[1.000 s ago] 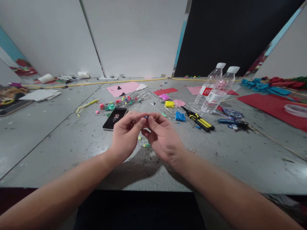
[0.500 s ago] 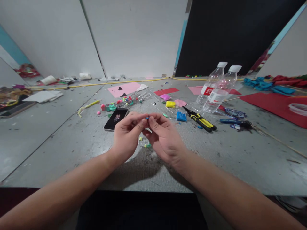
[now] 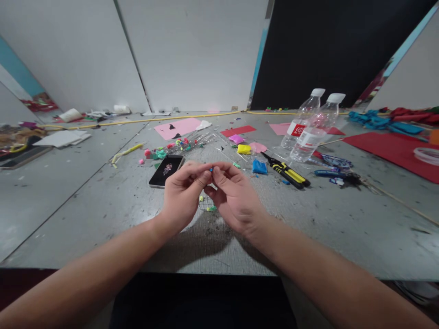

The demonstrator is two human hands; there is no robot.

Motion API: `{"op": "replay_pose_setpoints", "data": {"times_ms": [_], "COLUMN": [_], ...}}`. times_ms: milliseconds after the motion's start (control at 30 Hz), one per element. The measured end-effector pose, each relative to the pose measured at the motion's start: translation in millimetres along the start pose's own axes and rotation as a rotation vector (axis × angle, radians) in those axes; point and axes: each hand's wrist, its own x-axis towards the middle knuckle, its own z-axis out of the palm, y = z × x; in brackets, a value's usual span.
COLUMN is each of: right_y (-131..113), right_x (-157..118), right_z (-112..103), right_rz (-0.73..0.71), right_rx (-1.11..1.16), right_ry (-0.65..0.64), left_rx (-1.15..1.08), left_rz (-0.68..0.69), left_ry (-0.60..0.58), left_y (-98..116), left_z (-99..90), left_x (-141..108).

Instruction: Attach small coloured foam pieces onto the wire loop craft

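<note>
Tiny blue bit: between left hand and right hand, above the grey table; material too small to tell.
Grip: thumb and forefinger of each closed on it, meeting at the tips.
Change: hardly any in half a second; slightly less blue shows, so I'd judge the pressing continues.
Below: round metal-wire grid with yellow and green beads, seen between the palms.
Beside: black-screened phone left, glossy blue packet right.

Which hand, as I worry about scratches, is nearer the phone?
Left. The left hand is just right of the phone, overlapping its edge in this view; the right hand is farther right, beyond the left hand.
</note>
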Motion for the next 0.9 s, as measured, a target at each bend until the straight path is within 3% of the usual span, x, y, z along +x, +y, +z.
{"op": "replay_pose_setpoints", "data": {"times_ms": [533, 900], "right_y": [0.2, 0.6], "right_x": [1.2, 0.6], "right_z": [-1.4, -2.9], "right_rz": [0.007, -0.030], "right_rx": [0.030, -0.066], "right_ry": [-0.015, -0.020], "left_rx": [-0.064, -0.123], "left_rz": [-0.038, -0.086], "left_ry": [0.032, 0.023], "left_y": [2.0, 3.7], "left_z": [2.6, 2.9], "left_x": [0.8, 1.9]}}
